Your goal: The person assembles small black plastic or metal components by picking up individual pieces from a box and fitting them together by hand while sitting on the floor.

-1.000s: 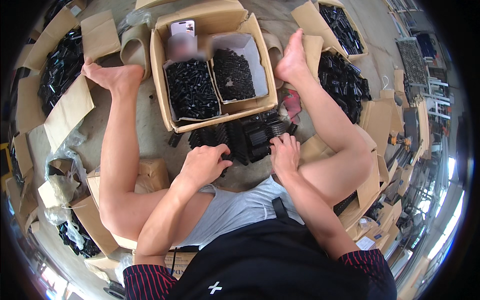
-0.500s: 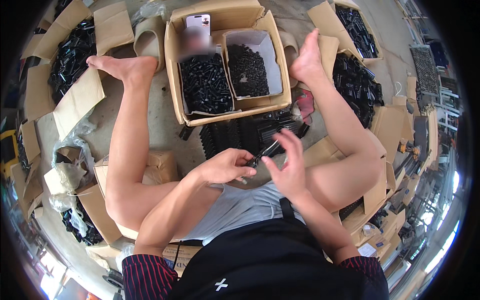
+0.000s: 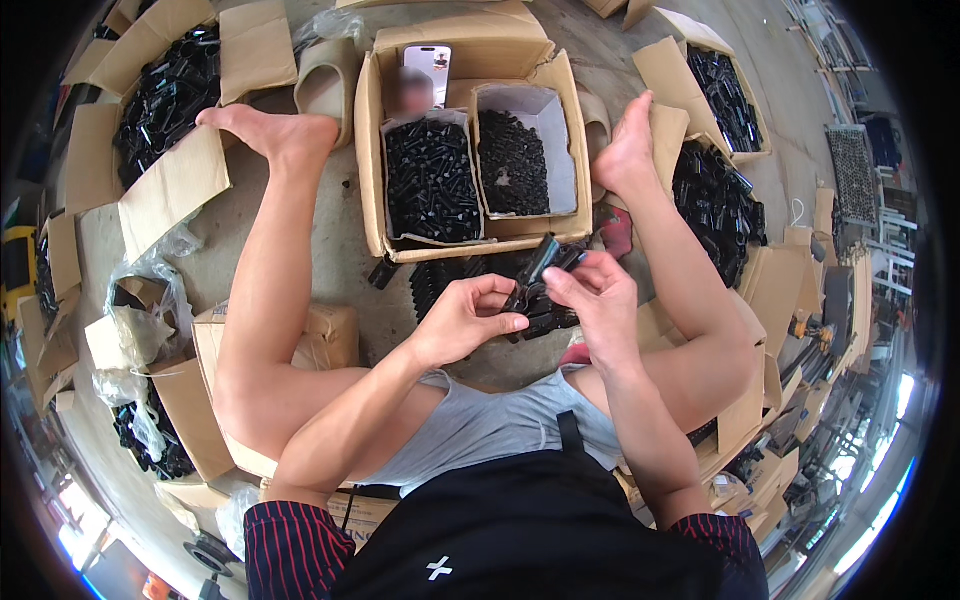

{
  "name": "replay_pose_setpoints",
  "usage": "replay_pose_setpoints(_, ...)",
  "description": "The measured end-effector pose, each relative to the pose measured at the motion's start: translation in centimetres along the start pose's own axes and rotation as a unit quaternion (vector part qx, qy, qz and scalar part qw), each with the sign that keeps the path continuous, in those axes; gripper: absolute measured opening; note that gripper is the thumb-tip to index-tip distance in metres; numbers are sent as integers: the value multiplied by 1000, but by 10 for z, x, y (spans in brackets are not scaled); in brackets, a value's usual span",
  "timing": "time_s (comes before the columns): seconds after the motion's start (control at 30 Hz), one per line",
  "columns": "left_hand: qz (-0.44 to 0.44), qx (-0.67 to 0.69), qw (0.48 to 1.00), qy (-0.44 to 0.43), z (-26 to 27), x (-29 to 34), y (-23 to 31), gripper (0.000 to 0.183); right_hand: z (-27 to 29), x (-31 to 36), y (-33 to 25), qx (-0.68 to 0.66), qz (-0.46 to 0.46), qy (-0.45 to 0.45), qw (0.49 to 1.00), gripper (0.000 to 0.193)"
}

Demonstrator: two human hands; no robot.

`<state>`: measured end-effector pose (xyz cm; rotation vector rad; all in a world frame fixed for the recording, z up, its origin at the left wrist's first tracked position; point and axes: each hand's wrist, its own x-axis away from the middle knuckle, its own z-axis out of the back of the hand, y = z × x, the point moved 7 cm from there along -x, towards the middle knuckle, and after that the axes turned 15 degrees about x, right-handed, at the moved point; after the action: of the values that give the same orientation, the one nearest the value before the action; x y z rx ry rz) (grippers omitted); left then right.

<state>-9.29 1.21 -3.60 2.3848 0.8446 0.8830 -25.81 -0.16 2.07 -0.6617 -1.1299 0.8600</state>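
A glossy black, elongated part [image 3: 541, 262] is held up between my hands, tilted upward; its exact kind cannot be made out. My left hand [image 3: 468, 318] pinches its lower end between thumb and fingers. On its other side my right hand [image 3: 603, 298] is closed, thumb against the part, with a small dark piece showing at the fingertips. Just beyond, a cardboard box [image 3: 372, 190] holds two lined compartments, black bolts [image 3: 432, 180] on the left and smaller black pieces [image 3: 513, 160] on the right. Rows of black parts [image 3: 428, 285] lie on the floor beneath my hands.
A phone [image 3: 430, 75] leans inside the box's back. Open cartons of black parts stand left [image 3: 172, 105] and right [image 3: 712, 205], beyond my bare legs. A red cloth [image 3: 616, 232] lies beside the box, and plastic bags [image 3: 145, 325] hang at the left.
My right hand's fingers, spread apart before, have closed at the black part. The part is now raised and tilted more upright. The whole view has shifted slightly.
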Motion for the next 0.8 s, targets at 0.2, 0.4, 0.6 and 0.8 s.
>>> replay_pose_setpoints(0.2, -55, -49, 997, 16, 0, 4, 15, 42, 4, -5, 0, 19, -17, 10, 1000, 28)
replay_pose_setpoints(0.4, -26, -15, 1000, 6, 3, 4, 17, 44, -1, -1, -6, -82, -86, -145, 982, 30)
replay_pose_setpoints(0.6, 2, -6, 1000, -16, -2, 5, 12, 43, 1, -6, -12, -22, 7, -146, 989, 29)
replay_pose_setpoints(0.8, 18, 12, 999, -34, -4, 4, 7, 39, -6, -2, -16, 7, 31, -98, 995, 29)
